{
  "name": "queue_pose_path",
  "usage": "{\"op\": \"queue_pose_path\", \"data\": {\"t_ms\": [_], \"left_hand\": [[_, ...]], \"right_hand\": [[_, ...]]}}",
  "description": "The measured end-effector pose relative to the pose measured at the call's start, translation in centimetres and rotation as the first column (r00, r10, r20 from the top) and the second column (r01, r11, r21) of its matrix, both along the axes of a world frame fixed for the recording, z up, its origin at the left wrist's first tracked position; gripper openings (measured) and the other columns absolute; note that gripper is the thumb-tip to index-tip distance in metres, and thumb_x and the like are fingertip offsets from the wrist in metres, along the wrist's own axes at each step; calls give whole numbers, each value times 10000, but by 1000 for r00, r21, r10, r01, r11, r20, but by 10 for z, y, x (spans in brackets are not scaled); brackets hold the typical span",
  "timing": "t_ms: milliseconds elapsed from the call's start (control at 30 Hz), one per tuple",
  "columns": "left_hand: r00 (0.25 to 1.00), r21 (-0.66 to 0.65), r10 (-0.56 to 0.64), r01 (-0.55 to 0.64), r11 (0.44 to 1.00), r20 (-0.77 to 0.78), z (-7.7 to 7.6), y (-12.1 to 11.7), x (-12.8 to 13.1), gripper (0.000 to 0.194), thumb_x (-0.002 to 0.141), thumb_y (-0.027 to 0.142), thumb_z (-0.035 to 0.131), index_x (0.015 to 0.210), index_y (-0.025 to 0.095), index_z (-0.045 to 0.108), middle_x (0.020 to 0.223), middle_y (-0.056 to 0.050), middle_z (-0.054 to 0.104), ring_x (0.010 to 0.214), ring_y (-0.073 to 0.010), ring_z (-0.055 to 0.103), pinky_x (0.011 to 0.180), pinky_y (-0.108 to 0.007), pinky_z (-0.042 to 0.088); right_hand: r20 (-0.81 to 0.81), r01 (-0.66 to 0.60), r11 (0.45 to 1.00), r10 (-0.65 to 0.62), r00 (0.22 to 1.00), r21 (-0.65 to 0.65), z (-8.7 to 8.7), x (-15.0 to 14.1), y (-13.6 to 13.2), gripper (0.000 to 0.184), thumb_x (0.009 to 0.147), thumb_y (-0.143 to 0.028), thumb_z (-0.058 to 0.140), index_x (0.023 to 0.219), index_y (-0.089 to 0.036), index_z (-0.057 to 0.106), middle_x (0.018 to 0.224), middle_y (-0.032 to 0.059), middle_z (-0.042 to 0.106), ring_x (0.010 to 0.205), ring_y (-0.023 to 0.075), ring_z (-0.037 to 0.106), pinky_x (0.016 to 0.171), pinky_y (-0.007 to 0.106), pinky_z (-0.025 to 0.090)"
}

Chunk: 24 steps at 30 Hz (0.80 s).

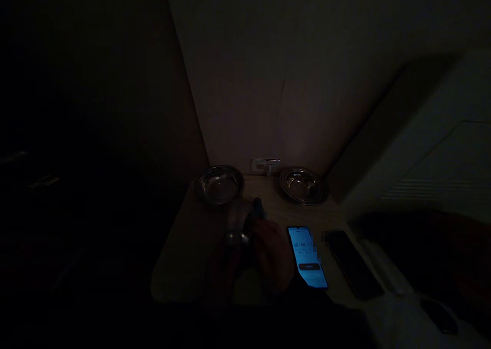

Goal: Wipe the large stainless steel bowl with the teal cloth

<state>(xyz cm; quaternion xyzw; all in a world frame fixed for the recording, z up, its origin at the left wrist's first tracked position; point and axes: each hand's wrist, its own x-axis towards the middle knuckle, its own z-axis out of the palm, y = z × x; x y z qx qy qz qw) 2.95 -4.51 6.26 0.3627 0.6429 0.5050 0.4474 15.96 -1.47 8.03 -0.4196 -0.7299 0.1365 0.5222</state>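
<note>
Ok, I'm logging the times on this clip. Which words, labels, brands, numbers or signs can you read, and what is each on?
"00:40:1", last digit unclear: on the lit phone.
Smaller lines around those digits: too small and blurred to read.
Any lettering on the phone's dark on-screen button: unreadable.
Nothing else legible.

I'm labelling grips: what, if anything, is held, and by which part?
Apparently a shiny item, between the left hand and right hand; too dark and blurred to tell by which part.
</note>
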Motion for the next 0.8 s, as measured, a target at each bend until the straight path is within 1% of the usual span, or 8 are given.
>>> {"op": "queue_pose_path", "data": {"t_ms": [67, 133, 267, 333, 467, 567, 633, 800], "left_hand": [[1000, -9, 24, -24, 1000, -15, -4, -2, -1, 480, 654, 534, 649, 988, 190, 640, 1056, -105, 684, 1006, -284, 616, 863, -384, 487], [999, -34, 22, -22, 999, -24, -6, -4, -1, 515, 656, 540, 644, 1030, 186, 625, 1094, -112, 669, 1033, -285, 604, 884, -390, 476], [1000, -39, -22, 22, 999, -15, -5, -7, 5, 510, 669, 524, 635, 1041, 176, 624, 1100, -120, 669, 1021, -288, 612, 881, -402, 483], [1000, -28, -16, 15, 999, -12, -2, -7, 8, 490, 662, 519, 636, 1015, 180, 639, 1077, -114, 680, 1016, -294, 616, 879, -408, 485], [998, -50, -40, 38, 998, -42, -6, -8, 8, 471, 672, 520, 627, 1003, 186, 656, 1077, -108, 685, 1021, -292, 618, 910, -416, 466], [993, -97, -108, 102, 990, -54, -13, -9, 6, 467, 661, 501, 654, 1004, 183, 666, 1073, -120, 684, 1003, -298, 627, 878, -414, 484], [993, -93, -99, 94, 991, -57, -18, -10, 6, 443, 639, 473, 687, 986, 196, 678, 1069, -121, 685, 1009, -307, 622, 869, -413, 489], [999, -8, -38, 37, 999, -22, -26, -12, 10, 344, 628, 410, 707, 925, 237, 690, 1004, -75, 707, 1002, -287, 625, 857, -388, 501]], "right_hand": [[60, -45, 998, 43, 997, 44, -1, 0, -12, 316, 869, -115, 481, 1126, -242, 616, 1156, 69, 650, 1036, 216, 558, 819, 376, 536], [103, -67, 995, 60, 993, 68, 1, 3, -15, 306, 866, -116, 490, 1114, -239, 621, 1148, 62, 656, 1025, 219, 551, 809, 373, 537], [128, -37, 999, 35, 991, 16, 13, 10, 3, 310, 870, -114, 461, 1103, -235, 626, 1103, 55, 672, 995, 219, 554, 814, 381, 526], [156, -33, 999, 31, 987, 9, 19, 12, 8, 314, 862, -115, 462, 1105, -227, 627, 1101, 59, 672, 981, 222, 555, 811, 388, 524], [235, -98, 991, 75, 969, 86, 21, 11, -7, 303, 850, -111, 484, 1101, -208, 624, 1138, 61, 661, 1016, 236, 518, 798, 385, 523], [252, -135, 986, 108, 962, 93, 22, 13, -11, 296, 849, -108, 482, 1087, -212, 624, 1116, 47, 670, 1011, 238, 517, 804, 390, 517], [248, -117, 991, 99, 964, 61, 23, 17, -3, 294, 850, -107, 476, 1072, -220, 631, 1103, 43, 671, 992, 232, 529, 816, 392, 514], [200, -58, 998, 57, 978, 0, 26, 23, 19, 306, 859, -125, 473, 1098, -235, 630, 1077, 47, 677, 991, 217, 546, 830, 379, 519]]}}
